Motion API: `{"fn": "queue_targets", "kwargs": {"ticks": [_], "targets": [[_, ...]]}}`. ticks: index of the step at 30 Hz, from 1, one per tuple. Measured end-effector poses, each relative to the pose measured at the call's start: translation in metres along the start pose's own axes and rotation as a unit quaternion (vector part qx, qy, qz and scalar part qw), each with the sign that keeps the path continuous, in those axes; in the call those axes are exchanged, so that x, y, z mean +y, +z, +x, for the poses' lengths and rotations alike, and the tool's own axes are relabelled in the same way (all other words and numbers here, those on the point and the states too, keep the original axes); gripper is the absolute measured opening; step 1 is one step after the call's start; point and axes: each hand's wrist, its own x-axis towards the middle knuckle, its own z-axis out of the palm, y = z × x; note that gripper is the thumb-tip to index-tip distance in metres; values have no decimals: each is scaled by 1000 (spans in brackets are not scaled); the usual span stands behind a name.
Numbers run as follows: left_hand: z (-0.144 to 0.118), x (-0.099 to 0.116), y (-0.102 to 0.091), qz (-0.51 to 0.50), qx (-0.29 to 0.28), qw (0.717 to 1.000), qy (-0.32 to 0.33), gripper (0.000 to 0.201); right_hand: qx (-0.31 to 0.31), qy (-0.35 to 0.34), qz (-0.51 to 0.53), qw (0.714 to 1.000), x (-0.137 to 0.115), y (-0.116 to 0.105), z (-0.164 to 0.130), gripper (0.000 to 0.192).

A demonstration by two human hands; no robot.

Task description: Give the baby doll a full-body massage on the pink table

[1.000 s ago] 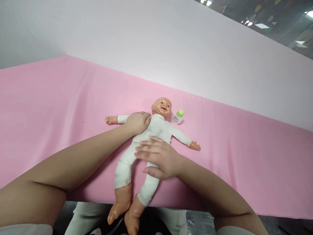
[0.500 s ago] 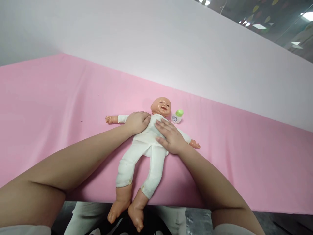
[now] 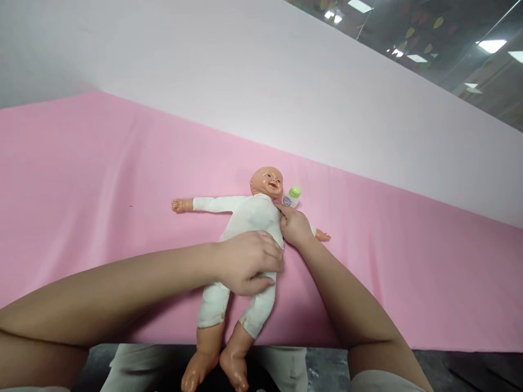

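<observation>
A baby doll (image 3: 255,215) in a white cloth suit lies on its back, head away from me. My left hand (image 3: 251,262) rests across its lower belly and hip, thumb apart and fingertips bent over the far side. Closed at the doll's shoulder on the right is my right hand (image 3: 297,226), with its index finger near the neck; its other fingers are curled and partly hidden. That hand covers most of the arm on this side. Just beyond it, a small clear bottle with a green cap (image 3: 292,196) lies beside the doll's head.
A pink sheet (image 3: 359,261) covers the table, and the doll's feet hang over its front edge. Behind rises a white wall (image 3: 204,65), with a glass panel (image 3: 408,43) reflecting lights at upper right. My legs are below the table edge.
My left hand has moved down from the doll's chest and shoulder to its lower belly. My right hand has shifted from lying flat on the chest to the shoulder, fingers now curled.
</observation>
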Motion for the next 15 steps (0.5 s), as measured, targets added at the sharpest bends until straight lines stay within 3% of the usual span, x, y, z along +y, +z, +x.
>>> {"fn": "queue_targets", "kwargs": {"ticks": [3,8,15], "targets": [[-3,-3,2,31,-39,998,-40,41,7,8,46,999,5,3,1,51],[-11,-32,-12,92,-76,981,-155,61,13,15,136,990,11,2,-2,43],[-27,-69,-25,144,14,955,-260,61,12,-13,112,994,7,-6,-6,41]]}}
